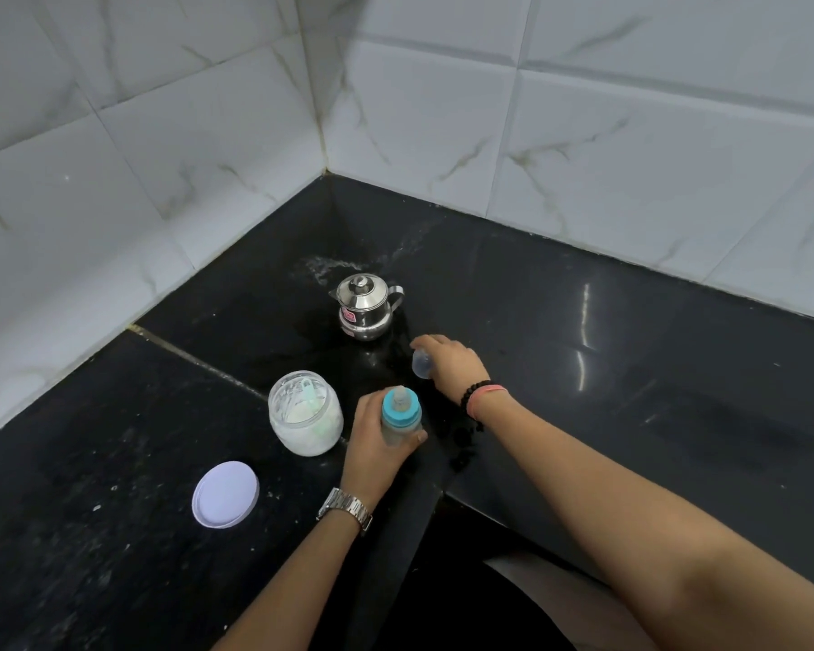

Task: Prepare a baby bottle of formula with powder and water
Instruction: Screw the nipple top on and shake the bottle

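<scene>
Black stone counter [583, 321] — corner, white marble-look wall tiles [630, 133]

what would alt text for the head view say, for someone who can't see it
A person's left hand grips a baby bottle with a blue collar on a black counter, while the right hand holds its clear cap. An open powder jar, its white lid and a steel kettle stand nearby.

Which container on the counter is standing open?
The glass powder jar; its white lid lies beside it. The steel pot and baby bottle are capped.
</scene>
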